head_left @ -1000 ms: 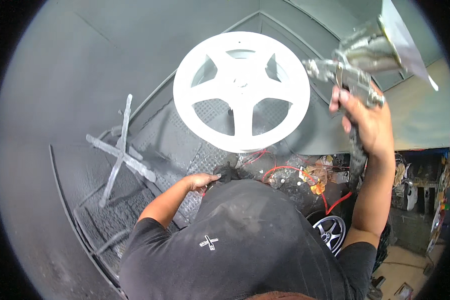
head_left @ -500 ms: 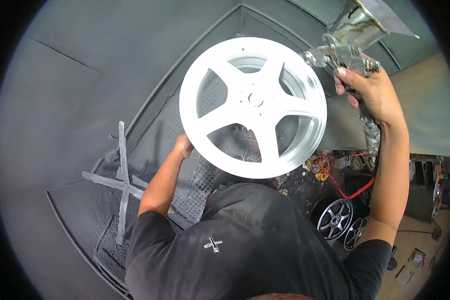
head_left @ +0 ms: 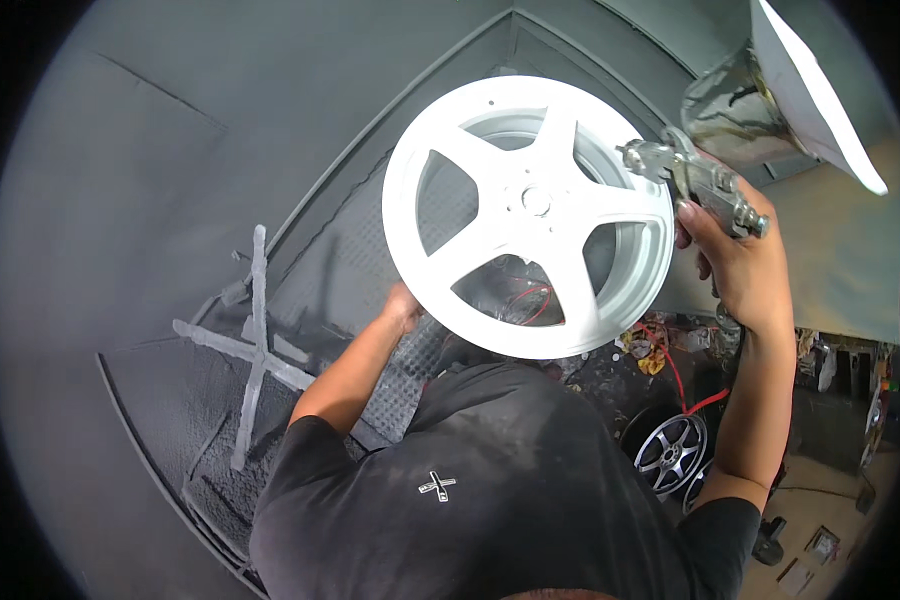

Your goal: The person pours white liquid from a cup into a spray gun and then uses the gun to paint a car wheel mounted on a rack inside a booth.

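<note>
A white five-spoke car wheel (head_left: 535, 205) stands tilted in front of me, its face turned up toward me. My left hand (head_left: 404, 306) is at its lower left edge and seems to grip the rim from behind; the wheel hides its fingers. My right hand (head_left: 745, 255) is wrapped round a metal spray gun (head_left: 705, 180), thumb on the near side. The gun's nozzle points left, over the wheel's upper right rim. On top of the gun sits a paint-stained metal cup (head_left: 735, 110) with a white sheet-like cover (head_left: 815, 85) at its mouth, tipped to the right.
Grey-coated walls (head_left: 170, 180) meet in a corner behind the wheel. A grey cross-shaped stand (head_left: 260, 355) is at left. At lower right are a silver-spoked wheel (head_left: 670, 450), a red hose (head_left: 708, 402) and floor clutter. A dark ribbed mat (head_left: 395, 395) lies below the wheel.
My right hand has brought the spray gun lower, across the upper right rim, and its cup leans further right. The view has shifted, so the wheel appears slightly further right; my left hand stays at its edge.
</note>
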The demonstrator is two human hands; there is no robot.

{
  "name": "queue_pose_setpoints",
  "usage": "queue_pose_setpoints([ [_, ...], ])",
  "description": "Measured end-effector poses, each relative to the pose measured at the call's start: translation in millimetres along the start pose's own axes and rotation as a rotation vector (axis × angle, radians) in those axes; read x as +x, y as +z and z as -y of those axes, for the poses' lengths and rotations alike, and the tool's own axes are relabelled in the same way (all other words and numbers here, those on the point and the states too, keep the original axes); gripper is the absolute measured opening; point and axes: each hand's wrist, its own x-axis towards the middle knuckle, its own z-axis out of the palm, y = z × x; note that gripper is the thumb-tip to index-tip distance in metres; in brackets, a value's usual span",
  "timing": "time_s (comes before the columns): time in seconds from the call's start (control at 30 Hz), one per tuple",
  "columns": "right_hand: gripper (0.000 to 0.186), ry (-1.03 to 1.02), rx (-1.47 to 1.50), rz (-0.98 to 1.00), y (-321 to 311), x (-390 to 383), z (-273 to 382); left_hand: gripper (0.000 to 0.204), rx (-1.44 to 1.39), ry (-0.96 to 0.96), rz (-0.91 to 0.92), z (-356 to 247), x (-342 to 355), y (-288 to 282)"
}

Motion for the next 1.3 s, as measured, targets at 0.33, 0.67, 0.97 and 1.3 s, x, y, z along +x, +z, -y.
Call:
queue_pose_setpoints([
  [0.33,0.049,-0.022,0.170,0.159,10.2,-27.4,5.0,0.028,-0.115,-0.194,0.082,56.8,-41.0,27.6],
  [0.67,0.046,-0.091,0.014,-0.015,6.9,-22.2,-10.4,0.026,-0.168,-0.188,0.037,59.5,-42.1,29.0],
  [0.97,0.056,0.130,0.196,0.367,-11.6,-54.6,-4.0,0.029,-0.090,0.002,-0.026,21.7,-7.8,5.3],
  [1.3,0.053,-0.154,0.125,0.074,-14.0,-26.4,-12.9,0.039,-0.035,0.031,-0.014,13.7,-10.4,15.6],
])
